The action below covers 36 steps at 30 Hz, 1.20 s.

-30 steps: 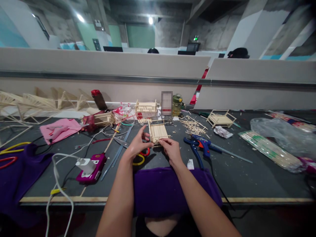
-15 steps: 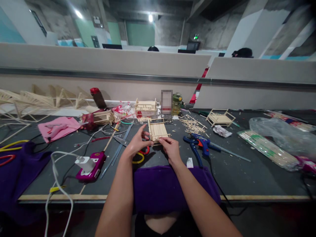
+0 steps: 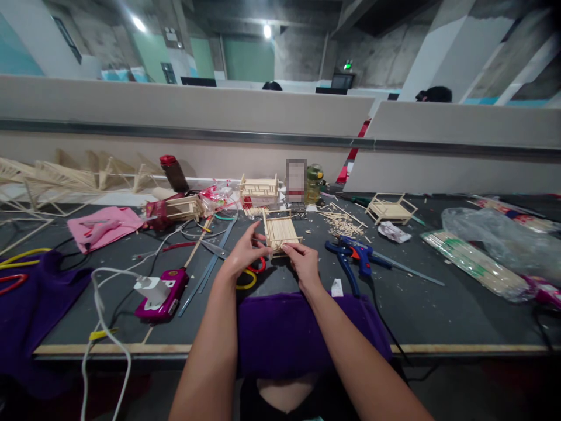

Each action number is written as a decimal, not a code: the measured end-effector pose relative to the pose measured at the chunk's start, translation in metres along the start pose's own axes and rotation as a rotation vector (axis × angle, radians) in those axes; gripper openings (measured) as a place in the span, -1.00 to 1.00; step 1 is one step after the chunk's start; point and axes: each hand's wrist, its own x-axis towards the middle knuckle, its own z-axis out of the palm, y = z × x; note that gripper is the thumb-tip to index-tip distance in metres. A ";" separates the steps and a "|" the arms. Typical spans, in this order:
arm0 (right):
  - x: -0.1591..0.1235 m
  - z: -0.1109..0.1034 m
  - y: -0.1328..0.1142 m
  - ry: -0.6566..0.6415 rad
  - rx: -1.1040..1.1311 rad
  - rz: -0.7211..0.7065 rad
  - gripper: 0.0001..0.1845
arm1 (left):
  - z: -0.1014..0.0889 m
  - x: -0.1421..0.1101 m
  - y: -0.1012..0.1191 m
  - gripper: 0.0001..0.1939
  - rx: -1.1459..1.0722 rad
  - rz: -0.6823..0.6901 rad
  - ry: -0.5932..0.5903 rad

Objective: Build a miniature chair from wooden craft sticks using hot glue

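A small bed-like model made of thin wooden sticks [image 3: 281, 229] stands on the dark tabletop in front of me. Around its left side curves my left hand [image 3: 246, 250], thumb at the front left corner and fingers along the side, the index finger raised. My right hand [image 3: 303, 261] pinches at the model's front rail with thumb and index finger; whether a separate little stick is between them, I cannot tell. Scissors with red and yellow handles [image 3: 246, 283] lie partly hidden under my left wrist. Blue pliers [image 3: 346, 269] and a blue hot glue gun [image 3: 363, 257] rest to the right.
Behind stand another stick model [image 3: 259, 190] and a green-lidded bottle [image 3: 314, 186]; a third model [image 3: 392, 209] is back right. Loose short sticks [image 3: 344, 222] lie scattered. A purple power strip [image 3: 164, 298] with white cable sits left, bagged sticks [image 3: 475, 266] right, purple cloth [image 3: 307, 333] at the front edge.
The view has shifted slightly. Both hands keep nearly the same place at the model, the right fingertips shifting only a little along its front rail.
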 end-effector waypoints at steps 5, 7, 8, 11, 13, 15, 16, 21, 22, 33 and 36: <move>0.001 0.001 0.001 0.006 -0.003 -0.004 -0.64 | 0.002 0.001 -0.001 -0.05 0.027 -0.008 -0.018; 0.001 0.001 0.001 0.008 0.000 -0.004 -0.64 | 0.002 0.002 -0.002 -0.05 0.036 -0.005 -0.025; 0.001 0.001 0.001 0.008 0.003 -0.004 -0.64 | 0.002 0.002 -0.002 -0.06 0.041 -0.002 -0.026; 0.001 0.002 0.002 0.009 0.014 -0.006 -0.65 | 0.001 0.003 -0.003 -0.10 0.056 0.009 -0.019; 0.001 0.002 0.003 0.008 0.019 -0.009 -0.65 | 0.001 0.003 -0.004 -0.12 0.060 0.017 -0.018; 0.001 0.002 0.003 0.007 0.023 -0.009 -0.65 | 0.001 0.003 -0.004 -0.13 0.054 0.023 -0.018; 0.001 0.002 0.003 0.006 0.024 -0.008 -0.65 | 0.001 0.003 -0.004 -0.13 0.047 0.023 -0.019; -0.001 0.002 -0.001 0.006 0.030 0.015 -0.60 | 0.001 0.004 -0.005 -0.09 0.024 0.014 -0.034; -0.001 0.003 -0.002 0.006 0.031 0.021 -0.59 | 0.001 0.004 -0.005 -0.09 0.025 0.013 -0.036; -0.002 0.004 -0.006 0.009 0.016 0.047 -0.56 | 0.001 0.005 -0.006 -0.09 0.032 0.019 -0.037; -0.002 0.004 -0.006 0.008 0.012 0.049 -0.56 | 0.001 0.005 -0.005 -0.10 0.038 0.016 -0.038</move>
